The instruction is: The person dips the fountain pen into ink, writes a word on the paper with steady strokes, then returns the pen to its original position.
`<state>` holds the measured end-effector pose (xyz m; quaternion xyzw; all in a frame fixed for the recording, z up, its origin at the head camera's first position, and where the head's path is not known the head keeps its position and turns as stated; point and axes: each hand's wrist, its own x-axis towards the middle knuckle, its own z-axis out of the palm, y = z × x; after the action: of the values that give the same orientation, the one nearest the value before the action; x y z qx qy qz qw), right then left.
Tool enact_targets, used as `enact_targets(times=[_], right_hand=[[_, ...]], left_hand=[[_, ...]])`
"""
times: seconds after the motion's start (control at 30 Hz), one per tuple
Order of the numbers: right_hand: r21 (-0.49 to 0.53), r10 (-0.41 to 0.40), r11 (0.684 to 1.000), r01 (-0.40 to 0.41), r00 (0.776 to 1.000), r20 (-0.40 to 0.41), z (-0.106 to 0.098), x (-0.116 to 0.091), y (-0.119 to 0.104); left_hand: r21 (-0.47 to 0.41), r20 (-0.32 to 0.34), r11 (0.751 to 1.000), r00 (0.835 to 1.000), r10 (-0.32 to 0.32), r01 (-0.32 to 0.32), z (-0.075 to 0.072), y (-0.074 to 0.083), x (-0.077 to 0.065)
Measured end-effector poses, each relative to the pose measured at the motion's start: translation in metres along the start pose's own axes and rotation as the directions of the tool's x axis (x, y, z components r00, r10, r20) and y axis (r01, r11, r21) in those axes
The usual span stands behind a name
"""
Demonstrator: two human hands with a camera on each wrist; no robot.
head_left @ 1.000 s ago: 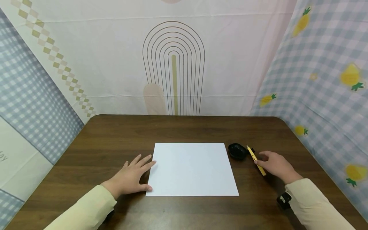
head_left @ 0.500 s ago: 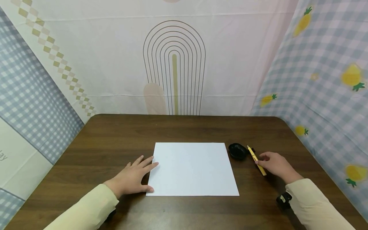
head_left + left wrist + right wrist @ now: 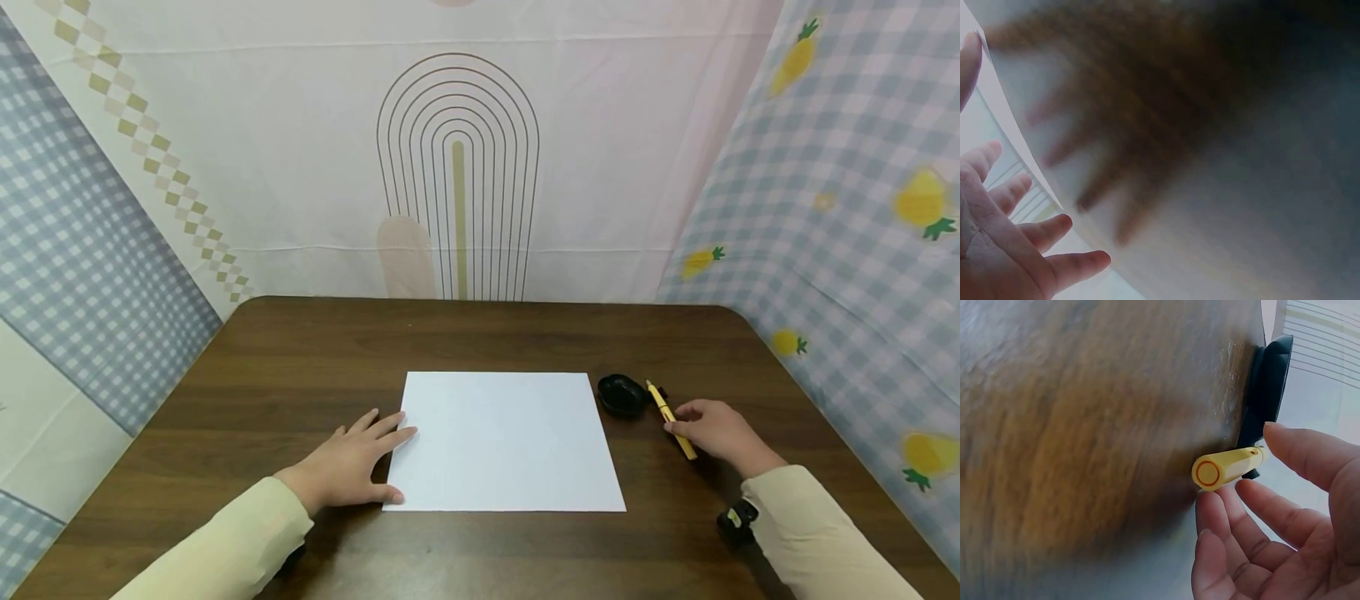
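Note:
A sheet of white paper (image 3: 506, 442) lies on the brown wooden table. My left hand (image 3: 345, 465) spreads its fingers at the sheet's left edge, thumb and fingertips over that edge. In the left wrist view, the left hand (image 3: 1010, 244) shows straight, separated fingers near the table surface. To the right of the paper, my right hand (image 3: 716, 429) is beside a slim yellow pen (image 3: 671, 421), thumb and fingers loosely bent near it. In the right wrist view, the pen (image 3: 1229, 467) points its round end at the camera, with the thumb above and fingers below, no firm grip visible.
A small black dish (image 3: 621, 396) sits between the paper and the pen, close to the pen's tip. Behind the table (image 3: 337, 333) hangs a white patterned cloth (image 3: 600, 150). Checked cloth (image 3: 847, 250) with yellow fruit prints borders the right side.
My left hand has slid slightly right, its fingertips reaching a little farther over the paper. The right hand stays beside the pen. The pen and dish look unmoved.

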<state>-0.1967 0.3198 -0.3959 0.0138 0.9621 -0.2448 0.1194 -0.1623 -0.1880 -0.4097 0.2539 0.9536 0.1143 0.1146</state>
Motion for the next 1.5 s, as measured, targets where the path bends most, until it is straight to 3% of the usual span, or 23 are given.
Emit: enact_targets(times=[0.57, 1.1, 1.5], right_hand=[[0.027, 0.014, 1.0, -0.014, 1.0, 0.009, 0.003, 0.004, -0.005], [0.123, 0.052, 0.991, -0.053, 0.999, 0.016, 0.009, 0.004, -0.003], [0.134, 0.092, 0.987, -0.093, 0.996, 0.016, 0.01, 0.003, -0.001]], left_hand=[[-0.029, 0.035, 0.999, 0.999, 0.023, -0.022, -0.001, -0.002, -0.003], [-0.018, 0.022, 0.999, 0.999, 0.045, -0.044, -0.001, -0.001, -0.003], [-0.013, 0.021, 0.998, 0.998, 0.055, -0.055, 0.001, -0.001, -0.001]])
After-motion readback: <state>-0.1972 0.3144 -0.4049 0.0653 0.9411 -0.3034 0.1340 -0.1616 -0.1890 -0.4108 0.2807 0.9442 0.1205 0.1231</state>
